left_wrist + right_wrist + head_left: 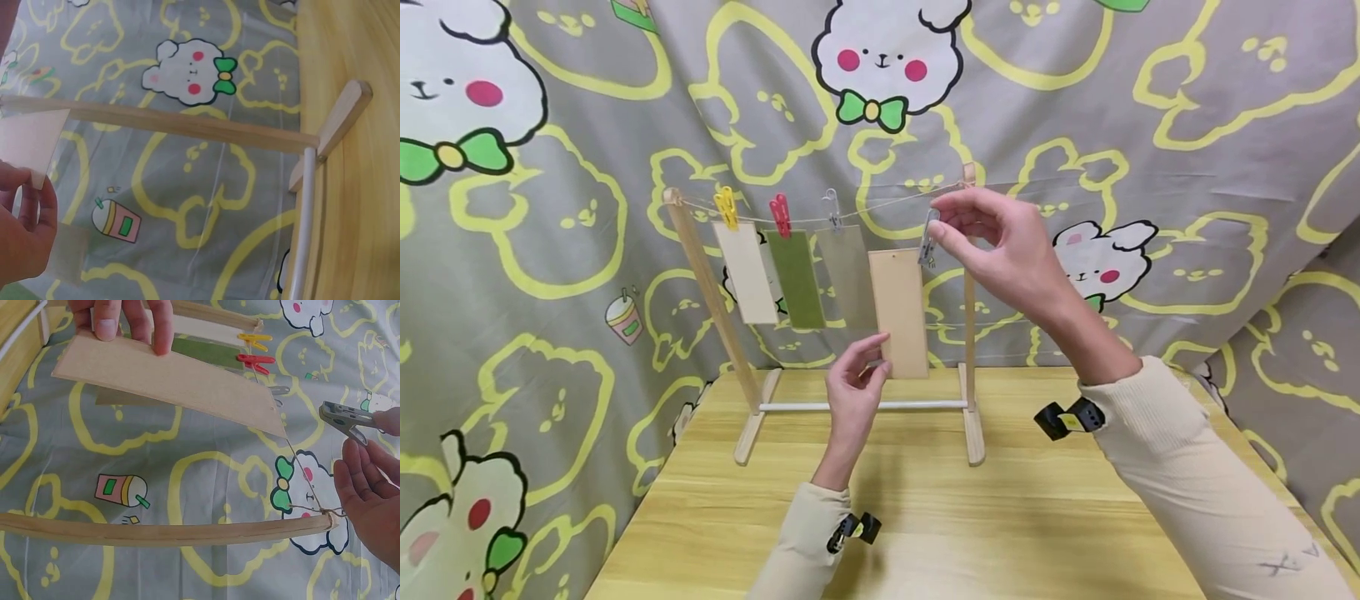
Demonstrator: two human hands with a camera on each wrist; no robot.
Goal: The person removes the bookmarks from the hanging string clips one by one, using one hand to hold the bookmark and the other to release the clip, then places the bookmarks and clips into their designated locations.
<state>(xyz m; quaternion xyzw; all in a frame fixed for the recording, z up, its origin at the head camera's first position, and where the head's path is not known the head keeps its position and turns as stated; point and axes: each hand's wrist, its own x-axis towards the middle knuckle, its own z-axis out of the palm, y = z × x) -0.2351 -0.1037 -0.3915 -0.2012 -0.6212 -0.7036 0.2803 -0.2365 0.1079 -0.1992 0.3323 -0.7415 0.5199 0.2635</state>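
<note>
My left hand [856, 379] pinches a tan rectangular card [901, 312] by its lower left edge. The card stands upright, its top just below the string [880, 207]; a small hole shows near that top edge. In my right hand [1011, 242] a grey clothespin [928, 237] is held between thumb and fingers, beside the card's upper right corner. From the right wrist view, the clothespin [344, 417] is apart from the card [181, 384]. Along the string hang a cream card [747, 275] on a yellow clothespin [726, 207], a green card [796, 279] on a red one, and a greyish card [848, 275] on a grey one.
Two wooden posts [715, 308] on flat feet hold up the string, with a white rod [925, 405] joining them low down. The frame stands on a wood-grain table [955, 525]. Behind it hangs a grey curtain [647, 208] with cartoon prints.
</note>
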